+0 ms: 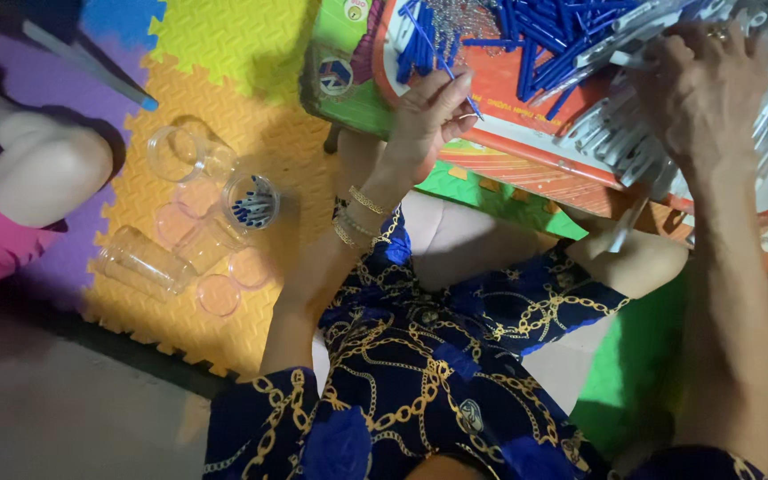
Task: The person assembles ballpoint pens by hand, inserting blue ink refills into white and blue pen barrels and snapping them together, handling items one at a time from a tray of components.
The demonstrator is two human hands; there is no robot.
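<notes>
Left hand [427, 111] pinches blue stick [460, 84]; right hand [700, 89] grips clear tubes [620, 142] over orange tray [526, 133].

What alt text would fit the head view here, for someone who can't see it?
Seen from above, a seated person's left hand pinches a thin blue stick over a heap of blue sticks on a tray, while the right hand rests on a pile of white plastic pieces. Clear plastic cups lie on a colourful foam mat nearby.
</notes>
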